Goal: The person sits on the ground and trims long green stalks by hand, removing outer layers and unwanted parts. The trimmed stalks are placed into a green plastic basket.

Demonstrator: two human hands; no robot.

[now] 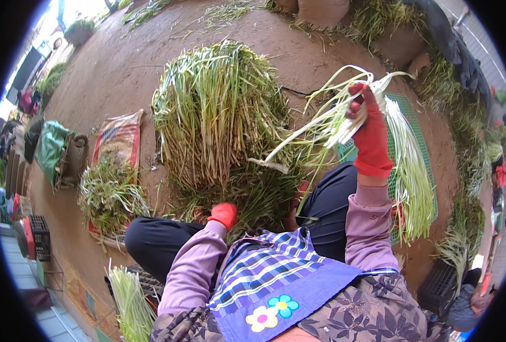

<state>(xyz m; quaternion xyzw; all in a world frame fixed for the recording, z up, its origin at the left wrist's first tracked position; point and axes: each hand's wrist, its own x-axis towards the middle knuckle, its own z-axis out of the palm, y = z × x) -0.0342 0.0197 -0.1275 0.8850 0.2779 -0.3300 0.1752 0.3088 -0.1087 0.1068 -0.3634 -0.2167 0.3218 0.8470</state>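
Note:
My right hand point(368, 124), in a red glove, is raised at the right and grips a bunch of long pale leafy stems point(340, 132). One stem sticks out to the left, its root end over the pile. My left hand point(223, 215), also red-gloved, is low between my knees, beside loose green trimmings point(261, 201). Its fingers are curled and mostly hidden, so whether it holds anything is unclear. Before me stands a large heap of untrimmed green stalks point(218, 115) with brownish lower ends. Cleaned white-green stems point(409, 171) lie on a green plastic mesh crate point(426, 179) beyond my right forearm.
A printed sack point(118, 137) with tangled greens point(111, 188) lies left. Pale stems point(129, 299) rest on a dark crate at my lower left. A green bag point(52, 143) stands farther left. More greens point(443, 85) and a black crate point(439, 282) line the right side.

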